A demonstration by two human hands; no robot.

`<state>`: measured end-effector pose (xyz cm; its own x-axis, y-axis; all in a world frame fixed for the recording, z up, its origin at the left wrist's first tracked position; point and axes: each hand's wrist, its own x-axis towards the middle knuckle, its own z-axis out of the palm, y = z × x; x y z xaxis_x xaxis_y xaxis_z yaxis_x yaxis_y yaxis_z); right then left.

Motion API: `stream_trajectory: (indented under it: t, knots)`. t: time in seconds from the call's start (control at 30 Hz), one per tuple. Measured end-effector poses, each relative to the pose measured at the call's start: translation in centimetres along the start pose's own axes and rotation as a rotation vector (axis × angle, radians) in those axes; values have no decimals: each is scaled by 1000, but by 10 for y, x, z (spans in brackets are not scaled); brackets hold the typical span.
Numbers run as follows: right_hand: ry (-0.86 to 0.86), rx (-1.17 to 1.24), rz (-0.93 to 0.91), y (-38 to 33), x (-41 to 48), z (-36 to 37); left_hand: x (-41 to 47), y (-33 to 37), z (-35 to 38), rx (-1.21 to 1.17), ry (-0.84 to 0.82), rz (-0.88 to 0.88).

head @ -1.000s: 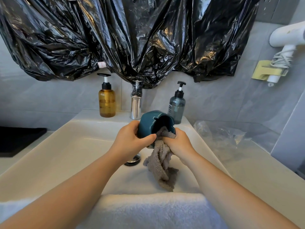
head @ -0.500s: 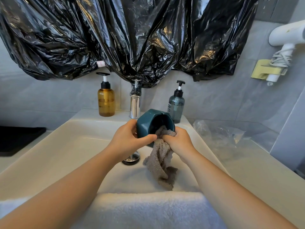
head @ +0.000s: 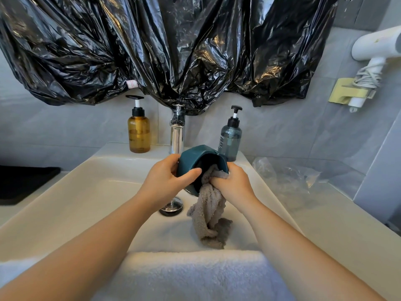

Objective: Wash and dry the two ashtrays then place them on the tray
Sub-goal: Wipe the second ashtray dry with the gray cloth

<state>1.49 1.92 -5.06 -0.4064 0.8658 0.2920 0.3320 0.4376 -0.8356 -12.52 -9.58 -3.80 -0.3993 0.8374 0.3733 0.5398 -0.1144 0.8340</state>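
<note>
Above the white sink [head: 71, 205], my left hand [head: 167, 181] grips a dark teal ashtray [head: 191, 158] by its rim, tilted with its opening toward me. My right hand [head: 232, 185] holds a grey-brown cloth [head: 208, 216] and pushes part of it into the ashtray's hollow. The rest of the cloth hangs down to the basin floor. A second ashtray is not in view. A black mat or tray [head: 21, 183] lies on the counter at the far left.
A chrome tap [head: 177, 135] stands behind the ashtray, between an amber pump bottle [head: 138, 131] and a grey-blue pump bottle [head: 230, 137]. A white towel [head: 195, 276] lies over the sink's front edge. A clear plastic bag [head: 288, 174] lies on the right counter. Black plastic sheeting [head: 173, 46] covers the wall above.
The ashtray has turned a little in my left hand while my right hand works the cloth inside it. Both hands stay over the basin.
</note>
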Motion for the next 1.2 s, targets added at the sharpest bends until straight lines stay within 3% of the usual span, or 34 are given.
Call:
stream_trajectory:
  t: [0.1,0.2,0.4,0.6,0.93,1.1,1.2]
  knots:
    - [13,147,119,3,3,2,0,0,7,-86,-21,-43]
    - [-21,122,139,2,4,4,1,2,9,-26,17,6]
    - [86,-153,-56,0,4,2,1,2,0,155,44,62]
    - [81,-331,-222,-6,-3,-6,1,2,-4,279,30,67]
    - [20,117,18,-3,0,0,2,0,8,-61,51,15]
    - [50,-272,-151,-4,-1,-1,3,-2,-2,227,26,134]
    - [69,-232,-198,-5,-2,-3,4,-1,-4,287,65,134]
